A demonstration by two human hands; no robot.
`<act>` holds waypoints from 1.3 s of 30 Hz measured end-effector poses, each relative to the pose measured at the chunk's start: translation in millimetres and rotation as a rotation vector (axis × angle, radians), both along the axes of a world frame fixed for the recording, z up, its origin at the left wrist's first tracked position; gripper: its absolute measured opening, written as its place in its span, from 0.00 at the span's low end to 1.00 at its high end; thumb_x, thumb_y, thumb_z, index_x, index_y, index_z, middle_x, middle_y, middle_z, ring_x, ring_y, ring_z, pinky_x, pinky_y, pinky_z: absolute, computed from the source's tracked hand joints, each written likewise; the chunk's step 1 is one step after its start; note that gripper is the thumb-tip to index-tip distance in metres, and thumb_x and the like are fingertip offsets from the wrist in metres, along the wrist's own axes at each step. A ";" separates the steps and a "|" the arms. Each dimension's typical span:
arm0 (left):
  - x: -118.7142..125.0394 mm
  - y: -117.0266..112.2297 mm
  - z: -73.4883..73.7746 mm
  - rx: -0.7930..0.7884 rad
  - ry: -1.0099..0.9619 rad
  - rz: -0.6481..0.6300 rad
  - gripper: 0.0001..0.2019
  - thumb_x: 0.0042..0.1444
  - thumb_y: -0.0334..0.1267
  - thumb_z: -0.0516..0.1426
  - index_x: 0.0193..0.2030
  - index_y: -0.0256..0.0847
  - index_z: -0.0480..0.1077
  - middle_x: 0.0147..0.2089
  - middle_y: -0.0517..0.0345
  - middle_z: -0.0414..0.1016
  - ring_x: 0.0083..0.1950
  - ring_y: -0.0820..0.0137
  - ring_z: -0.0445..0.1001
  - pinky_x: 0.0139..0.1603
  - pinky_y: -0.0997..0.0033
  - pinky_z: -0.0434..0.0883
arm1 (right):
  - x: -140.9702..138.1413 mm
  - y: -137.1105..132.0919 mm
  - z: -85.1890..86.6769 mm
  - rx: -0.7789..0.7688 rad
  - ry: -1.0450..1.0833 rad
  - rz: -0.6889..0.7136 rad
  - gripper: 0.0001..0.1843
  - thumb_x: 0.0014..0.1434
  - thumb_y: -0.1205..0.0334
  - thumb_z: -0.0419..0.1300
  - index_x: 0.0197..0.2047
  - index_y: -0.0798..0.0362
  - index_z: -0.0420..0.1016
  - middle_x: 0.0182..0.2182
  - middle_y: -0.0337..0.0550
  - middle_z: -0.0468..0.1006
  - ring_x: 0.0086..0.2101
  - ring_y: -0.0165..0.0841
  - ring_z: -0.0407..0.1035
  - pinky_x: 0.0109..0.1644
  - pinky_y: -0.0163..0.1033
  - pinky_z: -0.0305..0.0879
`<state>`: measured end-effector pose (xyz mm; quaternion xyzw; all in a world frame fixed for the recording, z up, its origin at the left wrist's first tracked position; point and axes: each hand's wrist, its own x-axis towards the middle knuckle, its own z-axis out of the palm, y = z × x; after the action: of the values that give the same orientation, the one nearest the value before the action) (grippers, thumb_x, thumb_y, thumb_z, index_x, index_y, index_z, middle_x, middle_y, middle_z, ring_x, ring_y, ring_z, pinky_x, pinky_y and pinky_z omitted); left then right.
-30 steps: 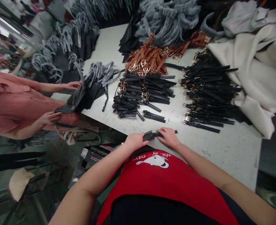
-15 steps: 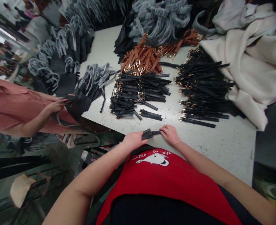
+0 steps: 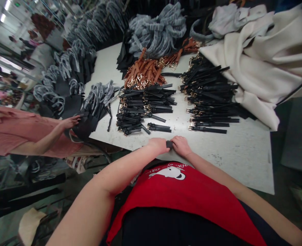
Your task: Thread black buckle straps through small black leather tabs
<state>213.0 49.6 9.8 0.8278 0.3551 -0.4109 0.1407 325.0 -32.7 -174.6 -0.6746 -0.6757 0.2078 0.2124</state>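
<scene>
The left hand (image 3: 159, 146) has its fingers closed around a short black strap (image 3: 169, 144), most of which the hands hide; the right hand (image 3: 181, 146) holds the other end in curled fingers, close beside the left; the strap is between the two hands, at the near edge of the pale tabletop (image 3: 233, 157), just beyond a red apron (image 3: 186, 191); past the hands lie a left pile of black buckled straps (image 3: 156, 102) and a right pile (image 3: 209, 94), with brown straps (image 3: 145, 70) behind the left one; cream cloth (image 3: 258, 58) spreads at the right; at the left, a co-worker's hand (image 3: 72, 121) touches dark pieces.
</scene>
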 end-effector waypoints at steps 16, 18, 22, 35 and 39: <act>-75.1 4.0 -2.4 0.191 -0.099 0.307 0.30 0.52 0.61 0.45 0.50 0.38 0.65 0.44 0.44 0.75 0.44 0.57 0.74 0.41 0.63 0.69 | 2.3 0.3 2.5 -0.003 -0.026 0.035 0.15 0.62 0.57 0.46 0.41 0.49 0.72 0.37 0.44 0.72 0.39 0.35 0.61 0.42 0.40 0.48; -93.2 -2.1 0.6 0.188 -0.099 0.343 0.30 0.51 0.61 0.47 0.52 0.40 0.63 0.44 0.46 0.75 0.43 0.57 0.74 0.40 0.64 0.69 | 4.4 1.2 4.4 -0.016 -0.029 0.057 0.15 0.61 0.55 0.47 0.43 0.49 0.72 0.38 0.44 0.72 0.40 0.35 0.61 0.42 0.40 0.48; -106.2 -21.1 2.2 0.096 -0.133 0.321 0.23 0.54 0.56 0.49 0.49 0.43 0.63 0.43 0.51 0.75 0.43 0.61 0.74 0.38 0.68 0.68 | 9.0 0.1 13.2 -0.014 -0.090 0.174 0.13 0.58 0.54 0.52 0.41 0.50 0.71 0.38 0.46 0.71 0.39 0.36 0.61 0.41 0.40 0.48; -92.2 -41.5 1.9 0.036 -0.159 0.172 0.23 0.56 0.56 0.45 0.48 0.42 0.64 0.42 0.50 0.75 0.42 0.60 0.74 0.39 0.66 0.69 | 15.8 -35.4 0.9 -0.015 0.003 0.160 0.14 0.60 0.58 0.48 0.42 0.52 0.71 0.41 0.46 0.71 0.41 0.35 0.61 0.43 0.40 0.50; -67.6 -42.3 -7.4 0.043 -0.150 0.154 0.25 0.55 0.58 0.45 0.49 0.42 0.64 0.42 0.49 0.76 0.42 0.59 0.75 0.39 0.65 0.69 | 11.8 -31.9 6.0 -0.044 -0.030 0.129 0.12 0.58 0.59 0.49 0.41 0.51 0.72 0.40 0.46 0.72 0.39 0.35 0.61 0.42 0.40 0.49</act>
<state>145.4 7.3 2.4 0.8293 0.4147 -0.3284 0.1802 336.8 -64.6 -168.7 -0.6373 -0.7161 0.2255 0.1737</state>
